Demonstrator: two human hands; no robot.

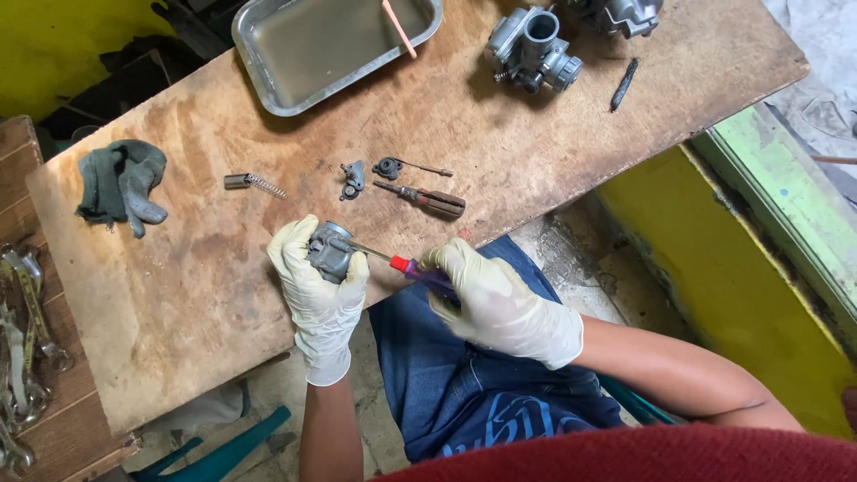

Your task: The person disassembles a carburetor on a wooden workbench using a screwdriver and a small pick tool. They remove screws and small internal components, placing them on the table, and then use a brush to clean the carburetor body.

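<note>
My left hand (pixel 319 295), in a pale rubber glove, grips a small grey metal carburetor body (pixel 328 251) at the near edge of the wooden board (pixel 196 295). In my gloved right hand (pixel 500 299) is a screwdriver (pixel 412 268) with a red and blue handle. Its thin shaft points left, and the tip sits in the carburetor body. Both hands hover just over the board's front edge, above my blue-trousered lap.
On the board lie a second screwdriver (pixel 424 197), small metal parts (pixel 353 178), a spring with a cap (pixel 253 184), a grey rag (pixel 120 183), a metal tray (pixel 335 45) and two more carburetors (pixel 533 49). Wrenches (pixel 27 348) hang at the left.
</note>
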